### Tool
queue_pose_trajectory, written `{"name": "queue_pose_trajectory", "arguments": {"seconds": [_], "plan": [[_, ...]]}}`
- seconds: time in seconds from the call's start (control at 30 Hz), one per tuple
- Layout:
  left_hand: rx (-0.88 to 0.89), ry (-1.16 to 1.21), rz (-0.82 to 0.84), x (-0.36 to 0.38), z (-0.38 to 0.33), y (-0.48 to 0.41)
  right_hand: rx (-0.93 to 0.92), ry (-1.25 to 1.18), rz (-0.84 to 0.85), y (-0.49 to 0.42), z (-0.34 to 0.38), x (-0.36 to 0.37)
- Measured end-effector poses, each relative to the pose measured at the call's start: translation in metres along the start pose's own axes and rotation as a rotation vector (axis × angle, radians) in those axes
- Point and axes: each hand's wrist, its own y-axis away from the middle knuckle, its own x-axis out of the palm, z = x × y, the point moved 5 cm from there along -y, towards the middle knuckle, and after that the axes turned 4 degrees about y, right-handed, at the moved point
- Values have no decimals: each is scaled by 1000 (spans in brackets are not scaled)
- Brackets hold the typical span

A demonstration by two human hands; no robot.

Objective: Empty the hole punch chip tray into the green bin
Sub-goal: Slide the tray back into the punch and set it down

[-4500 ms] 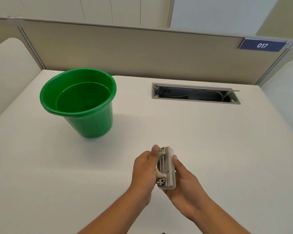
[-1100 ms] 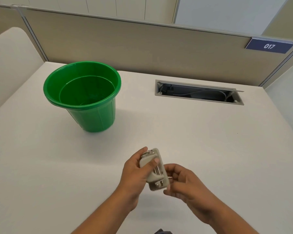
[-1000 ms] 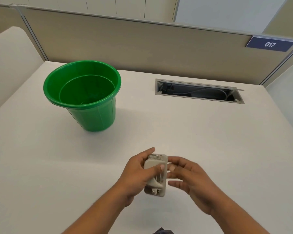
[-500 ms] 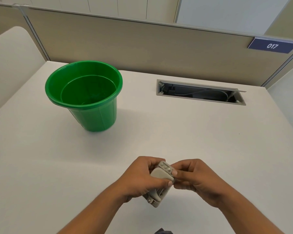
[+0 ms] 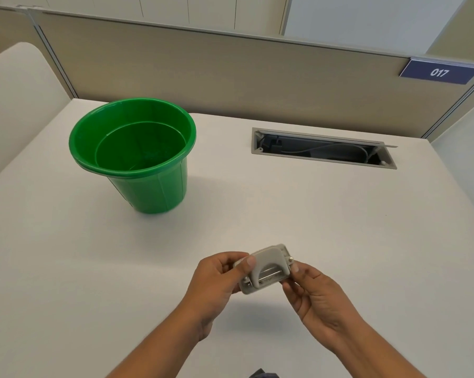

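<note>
Standing far-left on the desk (image 5: 339, 227), green bin (image 5: 133, 155); cable slot (image 5: 323, 148) far-right, nothing between. Grey punch (image 5: 267, 268), handle up, gripped by left hand (image 5: 216, 282) and right hand (image 5: 312, 296) above near desk.

head cam: single view | looks forward-down from above desk (image 5: 339, 227) | close over near edge | faces rear partition (image 5: 230, 72)

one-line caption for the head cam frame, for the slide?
Both hands, left hand and right hand, hold a grey hole punch above the desk, green bin upright beyond.
</note>
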Motion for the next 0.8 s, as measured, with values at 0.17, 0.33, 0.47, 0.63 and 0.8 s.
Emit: {"name": "queue_pose_trajectory", "arguments": {"seconds": [0.17,0.33,0.47,0.63,0.8], "plan": [[41,-24,-52,0,2,-3,42,117,28,-2,-6,-7],[22,-142,49,-3,-3,-10,-13,404,155,-3,10,-3],[44,-167,96,-3,-8,-12,-75,536,112,-3,18,3],[-34,76,91,-5,0,-13,-92,501,54,-4,21,4],[-99,148,-30,-12,5,-11,-111,560,59,-2,19,3]]}}
